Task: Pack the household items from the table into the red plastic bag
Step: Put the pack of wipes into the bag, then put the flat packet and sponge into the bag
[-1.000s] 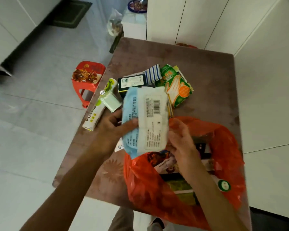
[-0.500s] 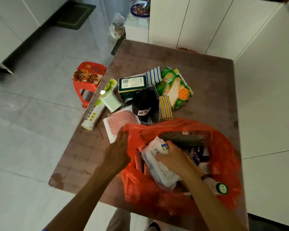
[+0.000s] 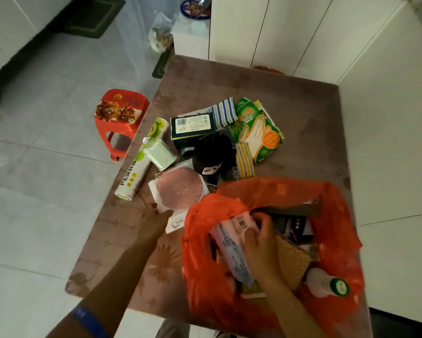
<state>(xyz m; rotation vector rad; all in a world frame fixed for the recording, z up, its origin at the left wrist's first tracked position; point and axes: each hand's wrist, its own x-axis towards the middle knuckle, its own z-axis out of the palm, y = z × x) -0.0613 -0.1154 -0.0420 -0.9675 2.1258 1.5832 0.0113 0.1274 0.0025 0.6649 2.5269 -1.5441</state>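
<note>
Your right hand (image 3: pixel 261 242) gripped the wipes pack (image 3: pixel 231 247) inside the red plastic bag (image 3: pixel 205 276), at the table's (image 3: pixel 290 93) five o'clock; you needed to seat it flat among the contents. Your left hand (image 3: pixel 158 220), fingers straight, reached for the pink disc packet (image 3: pixel 178 189) at ten o'clock, near the table's left edge.

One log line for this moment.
right hand: pressing wipes pack into red bag | left hand: open, at pink pad packet | table items remain
</note>
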